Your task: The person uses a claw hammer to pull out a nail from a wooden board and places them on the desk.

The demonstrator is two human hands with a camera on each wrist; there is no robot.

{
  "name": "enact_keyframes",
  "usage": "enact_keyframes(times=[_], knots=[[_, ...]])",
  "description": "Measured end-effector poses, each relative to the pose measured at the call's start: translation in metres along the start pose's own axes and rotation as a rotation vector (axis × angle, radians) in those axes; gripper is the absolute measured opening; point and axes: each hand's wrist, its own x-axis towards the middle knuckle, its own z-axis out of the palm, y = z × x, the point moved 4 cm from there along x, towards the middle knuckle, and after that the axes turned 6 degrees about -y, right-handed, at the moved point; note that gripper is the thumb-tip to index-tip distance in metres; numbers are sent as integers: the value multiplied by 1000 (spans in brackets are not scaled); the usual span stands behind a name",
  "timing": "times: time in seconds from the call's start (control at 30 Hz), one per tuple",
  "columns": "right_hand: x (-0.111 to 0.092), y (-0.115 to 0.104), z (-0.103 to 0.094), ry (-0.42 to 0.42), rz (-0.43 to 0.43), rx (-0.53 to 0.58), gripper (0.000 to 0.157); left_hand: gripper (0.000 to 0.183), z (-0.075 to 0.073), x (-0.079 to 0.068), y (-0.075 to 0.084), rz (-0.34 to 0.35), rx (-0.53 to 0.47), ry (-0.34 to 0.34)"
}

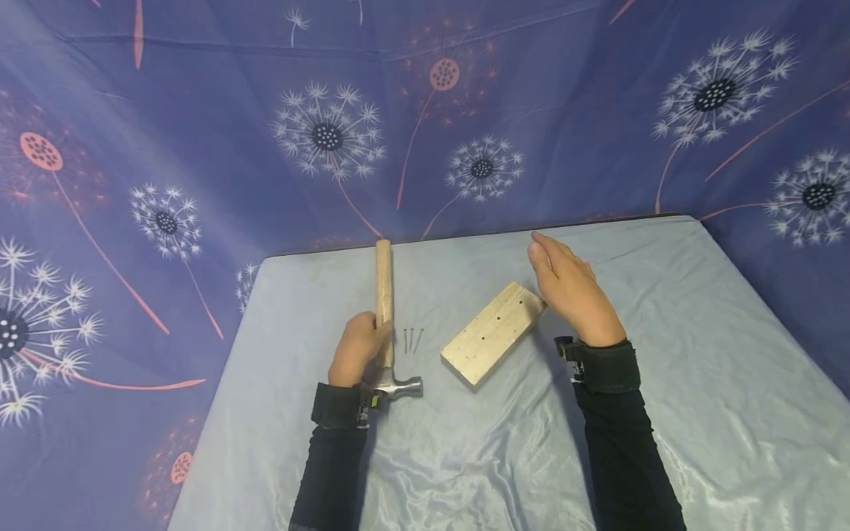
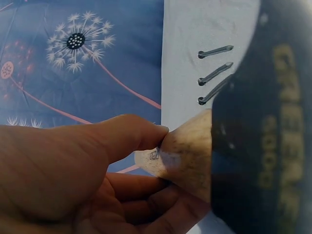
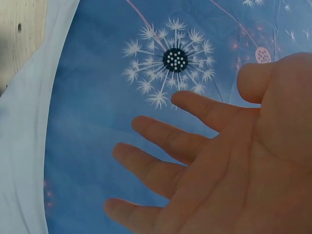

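My left hand [image 1: 359,348] grips the wooden handle of a claw hammer [image 1: 384,284], whose metal head points toward me. In the left wrist view, thumb and fingers curl round the handle [image 2: 187,151] near the dark, blurred head. Just right of that hand, three nails [image 1: 413,340] lie side by side on the cloth. Farther right is a pale wooden block [image 1: 493,335], set at a slant, with several small dark holes in its top. My right hand [image 1: 576,291] is beside the block's far right end, holding nothing. Its fingers are extended and spread in the right wrist view [image 3: 209,161].
A light blue cloth [image 1: 717,383] covers the table, wrinkled near the front. Behind the table's far edge hangs a blue curtain [image 1: 564,147] with dandelion prints, which also shows along both sides.
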Motion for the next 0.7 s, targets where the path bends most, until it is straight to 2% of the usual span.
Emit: enact_keyframes(times=[0.1, 0.3, 0.53, 0.63, 0.7], knots=[[-3, 2, -4, 7, 28, 1, 66, 27, 1, 1, 0, -14, 14, -4], [-6, 6, -13, 33, 42, 2, 66, 25, 1, 4, 2, 44, 65, 47], [-11, 16, -9, 11, 57, -23, 67, 32, -3, -6, 2, 52, 188, 60], [-11, 20, -9, 17, 45, -46, 65, 45, -12, -7, 8, 111, 181, 115], [-13, 23, -10, 28, 38, -57, 64, 55, -20, -7, 15, 190, 155, 192]])
